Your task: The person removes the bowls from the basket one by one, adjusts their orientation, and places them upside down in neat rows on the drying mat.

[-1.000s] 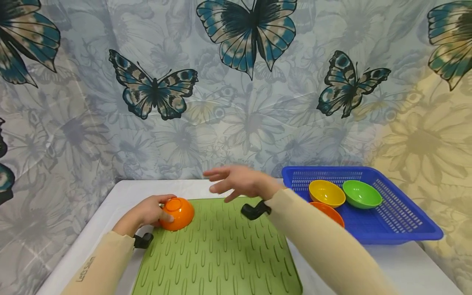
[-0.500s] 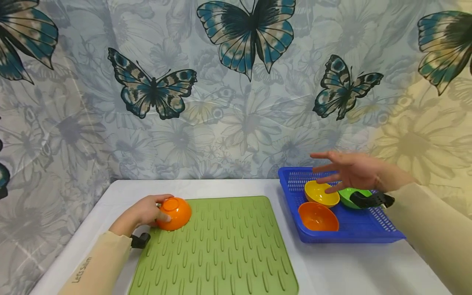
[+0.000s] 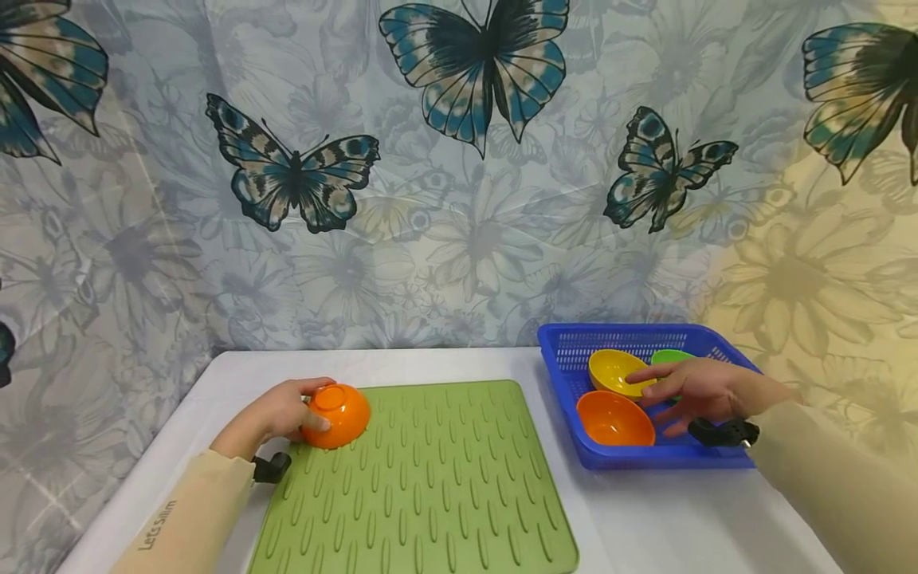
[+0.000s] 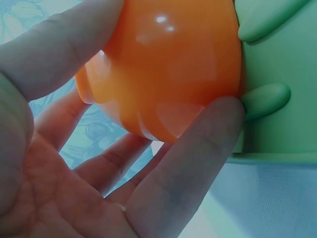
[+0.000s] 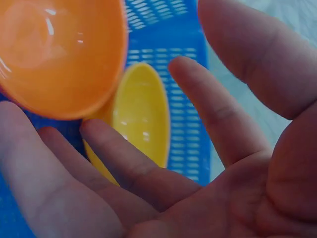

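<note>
An orange bowl (image 3: 340, 414) lies upside down at the far left corner of the green mat (image 3: 423, 486). My left hand (image 3: 282, 410) holds it from the left side; in the left wrist view the fingers and thumb curve round the bowl (image 4: 168, 59). Over the blue basket (image 3: 595, 458) hovers my right hand (image 3: 710, 391), fingers spread and holding nothing. Just left of it, a second orange bowl (image 3: 615, 421) lies tilted, its inside visible. Behind that are a yellow bowl (image 3: 613, 371) and a green bowl (image 3: 670, 356), the latter mostly hidden by the right hand.
A white cloth-covered table (image 3: 645, 526) carries the mat and, to its right, the basket with raised perforated walls. A butterfly-patterned curtain (image 3: 459, 279) hangs close behind the table's back edge.
My right hand has swung from above the mat rightward to the basket, then lowered toward the bowls there. The left hand still holds its bowl in place. The view has turned slightly right.
</note>
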`<state>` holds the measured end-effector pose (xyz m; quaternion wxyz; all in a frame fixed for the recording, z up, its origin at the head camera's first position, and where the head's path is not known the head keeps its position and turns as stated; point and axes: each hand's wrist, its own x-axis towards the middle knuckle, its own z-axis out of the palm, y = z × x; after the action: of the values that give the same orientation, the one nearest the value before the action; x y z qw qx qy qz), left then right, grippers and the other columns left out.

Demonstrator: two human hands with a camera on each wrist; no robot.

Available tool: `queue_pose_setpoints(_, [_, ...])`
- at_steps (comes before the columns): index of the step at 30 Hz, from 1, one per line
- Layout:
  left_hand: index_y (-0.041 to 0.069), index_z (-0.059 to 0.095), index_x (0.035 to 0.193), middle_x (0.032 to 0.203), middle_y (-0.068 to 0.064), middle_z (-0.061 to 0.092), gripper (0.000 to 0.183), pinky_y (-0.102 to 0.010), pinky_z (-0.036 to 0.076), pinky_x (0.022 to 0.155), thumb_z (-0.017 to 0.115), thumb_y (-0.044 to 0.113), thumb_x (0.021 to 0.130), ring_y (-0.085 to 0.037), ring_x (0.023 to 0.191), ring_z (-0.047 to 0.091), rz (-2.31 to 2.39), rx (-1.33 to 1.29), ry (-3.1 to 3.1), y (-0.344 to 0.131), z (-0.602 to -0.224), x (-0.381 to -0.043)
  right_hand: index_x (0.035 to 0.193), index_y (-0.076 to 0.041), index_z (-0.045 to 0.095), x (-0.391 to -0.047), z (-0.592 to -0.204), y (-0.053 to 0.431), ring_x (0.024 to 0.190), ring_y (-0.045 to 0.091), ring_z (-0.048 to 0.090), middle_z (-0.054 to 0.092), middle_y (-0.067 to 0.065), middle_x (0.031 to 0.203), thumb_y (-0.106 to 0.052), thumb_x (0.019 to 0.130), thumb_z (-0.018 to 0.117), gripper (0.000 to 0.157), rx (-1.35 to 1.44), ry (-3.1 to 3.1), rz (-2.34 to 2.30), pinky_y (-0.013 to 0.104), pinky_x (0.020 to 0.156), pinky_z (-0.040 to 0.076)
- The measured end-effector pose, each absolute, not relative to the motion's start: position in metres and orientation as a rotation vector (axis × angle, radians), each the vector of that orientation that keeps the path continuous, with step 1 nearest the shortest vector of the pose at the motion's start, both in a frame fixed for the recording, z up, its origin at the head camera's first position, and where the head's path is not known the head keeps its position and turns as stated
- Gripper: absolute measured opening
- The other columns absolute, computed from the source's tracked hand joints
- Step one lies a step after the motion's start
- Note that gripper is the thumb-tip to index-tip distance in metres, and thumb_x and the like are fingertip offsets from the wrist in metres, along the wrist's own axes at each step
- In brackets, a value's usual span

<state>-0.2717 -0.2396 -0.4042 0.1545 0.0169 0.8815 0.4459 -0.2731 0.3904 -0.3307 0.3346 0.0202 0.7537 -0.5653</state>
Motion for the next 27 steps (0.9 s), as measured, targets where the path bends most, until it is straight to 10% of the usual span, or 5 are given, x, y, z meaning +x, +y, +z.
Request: queue_pose_setpoints(27, [0.007, 0.043, 0.151, 0.145, -0.027, 0.042, 0.089, -0.041, 0.058, 0.077, 0.086, 0.004, 0.073, -0.037, 0.114, 0.055, 1.322, 0.029, 2.507, -0.24, -0.409, -0.273, 0.132, 0.003, 0.062, -0.288, -0.351, 0.368, 0.089, 0.035, 0.063, 0.059, 0.019, 0.12, 0.013, 0.085, 0.058, 0.049, 0.055, 2.176, -1.112, 0.043, 0.077, 0.058])
